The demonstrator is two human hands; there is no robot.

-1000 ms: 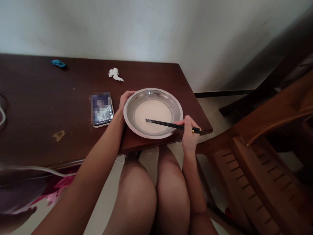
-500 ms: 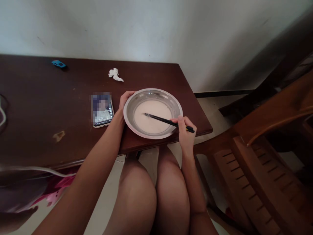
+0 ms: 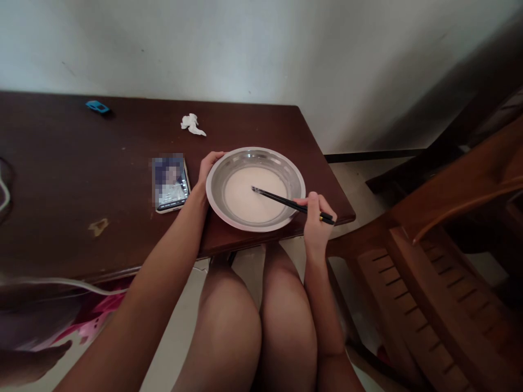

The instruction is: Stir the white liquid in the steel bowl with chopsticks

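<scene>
A round metal bowl (image 3: 216, 204) stands near the front edge of the dark wooden table, with a pale, milky liquid (image 3: 245, 198) in its bottom. My left hand (image 3: 209, 165) grips the bowl's left rim; its fingertips are hidden behind the far side. Over the right rim, my right hand (image 3: 319, 218) is closed on a pair of black chopsticks (image 3: 281, 200), held close together. Their tips point left and down, at the middle of the liquid; whether they dip below the surface I cannot tell.
Left of the bowl lies a phone (image 3: 174, 185) with its screen lit. Behind it is a crumpled white tissue (image 3: 193, 124), and farther left a small blue object (image 3: 98, 106). A wooden chair (image 3: 425, 294) stands close on the right. A white cable (image 3: 73, 283) runs along the table's front edge.
My right hand has shifted a little to the right with the chopsticks, and their tips moved right through the bowl. My left hand and the bowl stay in place.
</scene>
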